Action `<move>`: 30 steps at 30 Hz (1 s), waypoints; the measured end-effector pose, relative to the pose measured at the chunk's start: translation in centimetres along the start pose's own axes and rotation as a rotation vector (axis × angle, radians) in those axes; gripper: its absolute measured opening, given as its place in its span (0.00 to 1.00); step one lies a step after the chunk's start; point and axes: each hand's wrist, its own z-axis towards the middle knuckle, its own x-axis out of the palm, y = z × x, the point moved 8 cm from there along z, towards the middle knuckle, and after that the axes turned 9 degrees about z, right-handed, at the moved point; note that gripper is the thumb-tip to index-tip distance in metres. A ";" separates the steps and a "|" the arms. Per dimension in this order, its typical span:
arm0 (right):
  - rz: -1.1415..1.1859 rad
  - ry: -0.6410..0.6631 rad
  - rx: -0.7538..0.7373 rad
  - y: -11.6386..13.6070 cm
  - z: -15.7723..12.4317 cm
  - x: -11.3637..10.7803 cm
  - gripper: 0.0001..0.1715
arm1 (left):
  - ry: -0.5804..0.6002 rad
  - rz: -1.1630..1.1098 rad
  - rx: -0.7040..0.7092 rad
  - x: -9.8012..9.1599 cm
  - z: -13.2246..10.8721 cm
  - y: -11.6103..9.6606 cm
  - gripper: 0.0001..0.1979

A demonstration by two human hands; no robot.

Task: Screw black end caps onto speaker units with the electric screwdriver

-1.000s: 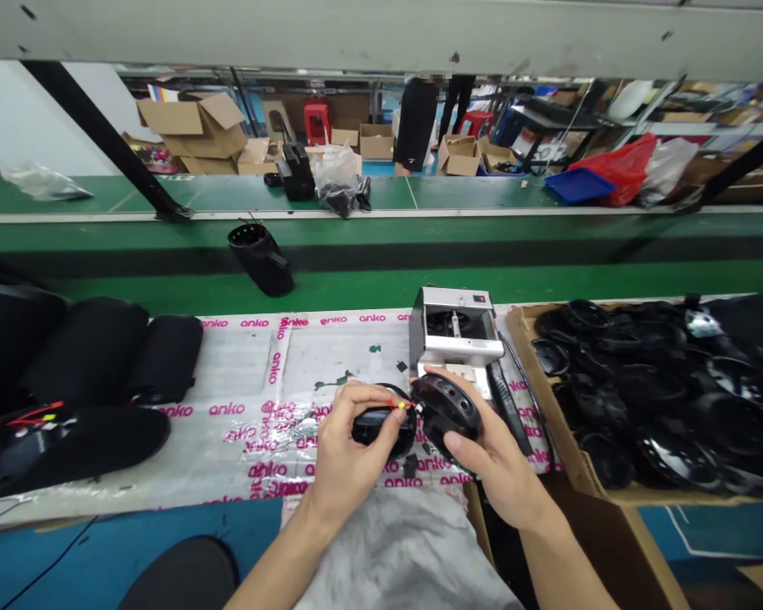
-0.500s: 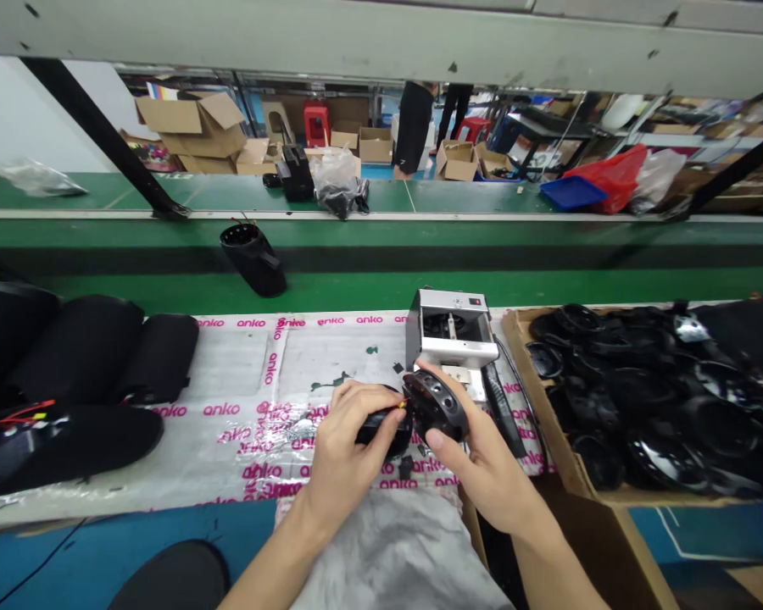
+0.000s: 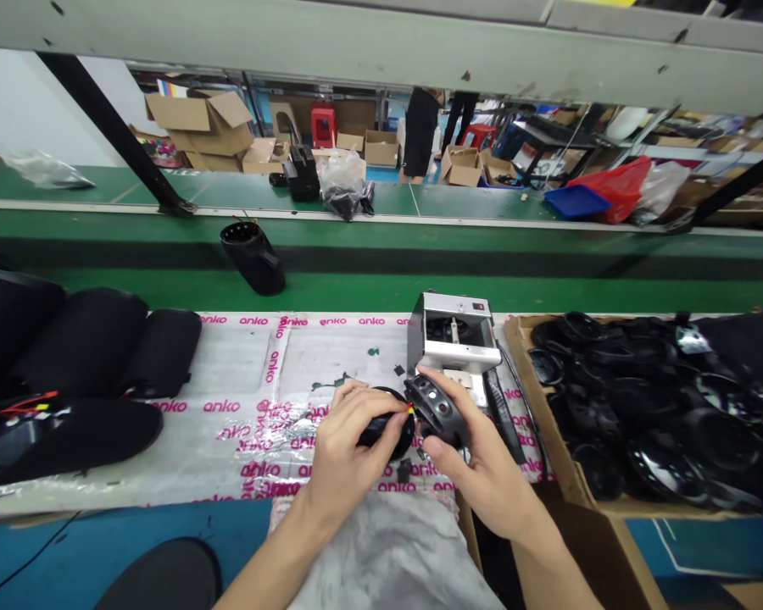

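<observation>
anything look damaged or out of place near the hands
The anko-printed covering looks worn: dark green patches left of the silver machine may be tears, though I can't be sure. A small dark scrap near the machine looks stray. The black part in the right hand shows no obvious damage.

A white work surface (image 3: 229,360) printed with pink "anko" lettering (image 3: 221,407) is spreading beneath the left hand (image 3: 354,445) and right hand (image 3: 487,457). Just beyond the right hand, a silver machine (image 3: 461,354) is standing on it — a dark strip (image 3: 506,415) and a black cable (image 3: 534,415) are lying to that hand's right. Dark scraps (image 3: 399,370) are lying beyond the left hand; well to its left, black rounded pieces (image 3: 165,352) are resting. Right of both hands, a cardboard tray (image 3: 569,474) is holding black parts (image 3: 661,407). Farther beyond, a green surface (image 3: 356,292) is carrying a black perforated tube (image 3: 258,264).
</observation>
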 end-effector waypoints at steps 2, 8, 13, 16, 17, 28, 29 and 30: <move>0.018 0.000 -0.002 -0.2 -0.1 0.0 0.37 | 0.014 0.013 0.036 0.2 0.0 -0.2 0.11; 0.026 0.048 0.003 -0.8 -0.4 -0.2 0.37 | 0.028 0.025 0.040 0.4 0.2 -0.2 0.10; -0.006 0.099 0.003 -0.7 -0.1 -0.1 0.36 | 0.002 0.042 0.010 0.5 0.2 -0.1 0.08; -0.028 0.116 0.025 -0.7 -0.2 0.3 0.38 | 0.015 -0.021 0.000 0.5 0.1 0.2 0.08; -0.040 0.122 0.034 -0.7 -0.2 0.5 0.40 | 0.028 -0.044 -0.003 0.4 0.0 0.3 0.09; -0.119 0.170 0.118 0.6 0.0 1.5 0.55 | 0.055 0.021 -0.031 -0.1 -1.7 1.8 0.11; -0.133 0.150 0.116 0.7 0.2 1.6 0.55 | 0.047 0.025 -0.025 0.0 -1.8 1.8 0.13; -0.151 0.132 0.104 0.8 0.4 1.6 0.53 | 0.037 0.030 -0.019 0.0 -1.8 1.7 0.15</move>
